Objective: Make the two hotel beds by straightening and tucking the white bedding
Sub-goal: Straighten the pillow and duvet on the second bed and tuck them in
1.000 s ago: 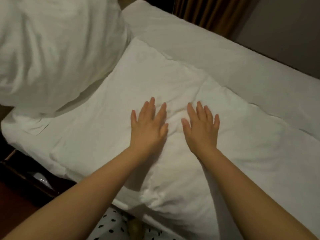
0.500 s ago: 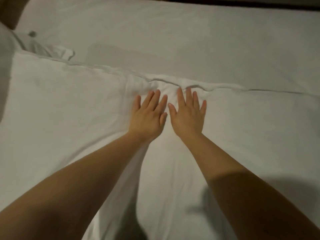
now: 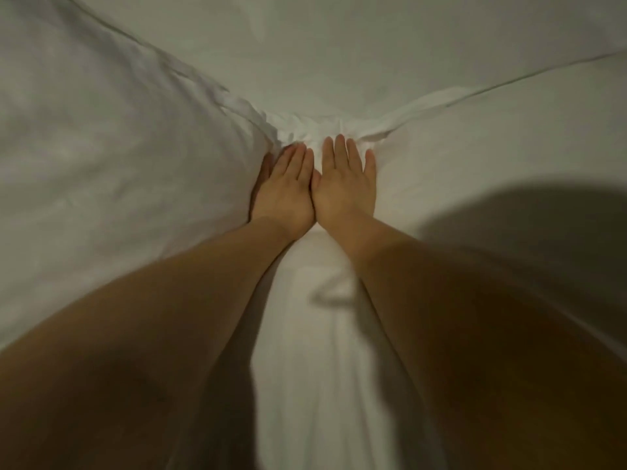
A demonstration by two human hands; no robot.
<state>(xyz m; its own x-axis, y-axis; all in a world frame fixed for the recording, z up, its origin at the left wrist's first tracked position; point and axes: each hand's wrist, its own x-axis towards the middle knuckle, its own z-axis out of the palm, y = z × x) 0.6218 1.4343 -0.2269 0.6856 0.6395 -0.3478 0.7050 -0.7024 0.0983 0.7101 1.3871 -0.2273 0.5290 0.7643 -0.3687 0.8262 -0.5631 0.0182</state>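
1. Left hand (image 3: pixel 283 189) lies palm down on the white bedding (image 3: pixel 118 157), fingers straight, gripping nothing. Its outer side is sunk against the puffed cover.
2. Right hand (image 3: pixel 346 184) is the same: flat, fingers straight and slightly fanned, pressing with no grasp. The thumb sides of the 2 hands touch.
3. Change: 1 s ago the hands lay apart in mid-cover. 0.5 s ago they were close together near the cover's far edge. Now they are pressed together right at that edge.
4. The far edge (image 3: pixel 305 125) is crumpled into a bunch just ahead of the fingertips. It ran nearly straight 0.5 s ago and now dips in a V toward the hands.
5. The flat sheet (image 3: pixel 356 45) beyond the bunch looks smooth.
6. A small crease (image 3: pixel 330 293) sits between the forearms, blurred.
7. The pillow seen 1 s ago is out of view.
8. Judgement: this is a smoothing push, sliding slack forward. The strip under the hands looks flatter, but the slack has piled up at the edge.
9. Likely next: sweep the hands outward to spread the bunch, or tuck it. No tuck is visible yet, and only 1 bed shows, so overall progress is unclear.
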